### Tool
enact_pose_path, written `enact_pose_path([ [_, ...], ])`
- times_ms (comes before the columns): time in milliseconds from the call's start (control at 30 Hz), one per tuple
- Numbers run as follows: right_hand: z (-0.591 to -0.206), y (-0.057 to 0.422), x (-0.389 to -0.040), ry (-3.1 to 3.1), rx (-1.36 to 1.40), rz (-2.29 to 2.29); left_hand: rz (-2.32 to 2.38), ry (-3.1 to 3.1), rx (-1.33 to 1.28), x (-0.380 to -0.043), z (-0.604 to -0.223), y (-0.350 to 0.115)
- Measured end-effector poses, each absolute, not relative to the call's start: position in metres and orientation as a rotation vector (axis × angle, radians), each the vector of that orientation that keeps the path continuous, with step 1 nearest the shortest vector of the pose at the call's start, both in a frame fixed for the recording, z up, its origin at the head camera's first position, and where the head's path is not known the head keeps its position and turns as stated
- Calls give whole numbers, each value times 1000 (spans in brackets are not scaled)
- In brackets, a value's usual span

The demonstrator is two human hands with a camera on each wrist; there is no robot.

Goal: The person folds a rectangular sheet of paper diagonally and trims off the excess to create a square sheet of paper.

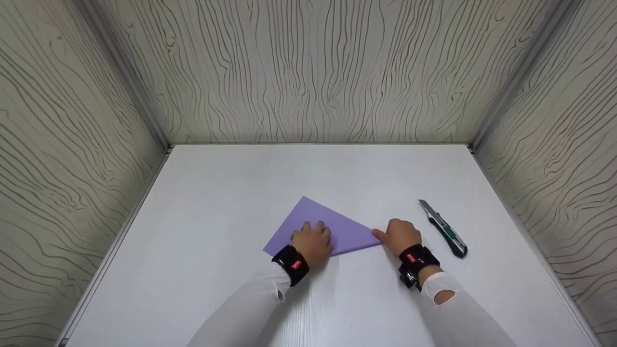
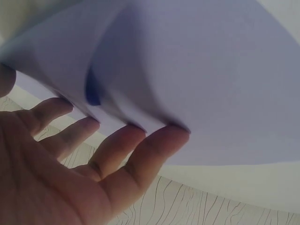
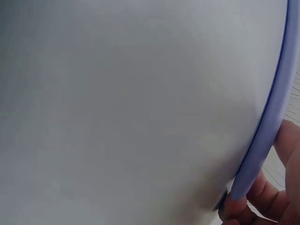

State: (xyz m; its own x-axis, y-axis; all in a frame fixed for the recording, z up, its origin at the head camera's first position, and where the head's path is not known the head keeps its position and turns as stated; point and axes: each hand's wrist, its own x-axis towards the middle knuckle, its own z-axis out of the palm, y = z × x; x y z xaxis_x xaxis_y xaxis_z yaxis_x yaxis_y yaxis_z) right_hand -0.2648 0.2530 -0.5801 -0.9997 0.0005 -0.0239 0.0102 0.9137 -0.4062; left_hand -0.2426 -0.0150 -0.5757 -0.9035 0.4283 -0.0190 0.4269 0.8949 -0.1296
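A sheet of purple paper (image 1: 347, 226), folded into a four-sided shape, lies on the white table. My left hand (image 1: 313, 245) rests on it with spread fingers. In the left wrist view the fingertips (image 2: 176, 131) press against the paper (image 2: 225, 84). At the paper's right corner, my right hand (image 1: 404, 236) pinches it, thumb on top. The right wrist view shows the folded edge (image 3: 269, 124) of the paper running down to the right fingers (image 3: 236, 208). A utility knife (image 1: 444, 229) with a dark green handle and bared blade lies to the right of that hand.
The white table (image 1: 207, 193) has wood-grain patterned panels (image 1: 308, 72) standing at its back and both sides. Black bands with small devices circle both wrists, and white sleeves cover the forearms.
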Motion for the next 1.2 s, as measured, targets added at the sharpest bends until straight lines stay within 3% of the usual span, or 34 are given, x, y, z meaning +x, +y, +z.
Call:
enact_pose_path([
  [567, -574, 245, -264, 3119, 17, -356, 208, -3086, -685, -241, -579, -13],
  [900, -568, 195, -257, 3299, -594, -325, 195, -3100, -655, -240, -573, -10],
  [1200, -572, 174, -233, 3216, -939, 22, 205, -3117, -665, -242, -575, -10],
])
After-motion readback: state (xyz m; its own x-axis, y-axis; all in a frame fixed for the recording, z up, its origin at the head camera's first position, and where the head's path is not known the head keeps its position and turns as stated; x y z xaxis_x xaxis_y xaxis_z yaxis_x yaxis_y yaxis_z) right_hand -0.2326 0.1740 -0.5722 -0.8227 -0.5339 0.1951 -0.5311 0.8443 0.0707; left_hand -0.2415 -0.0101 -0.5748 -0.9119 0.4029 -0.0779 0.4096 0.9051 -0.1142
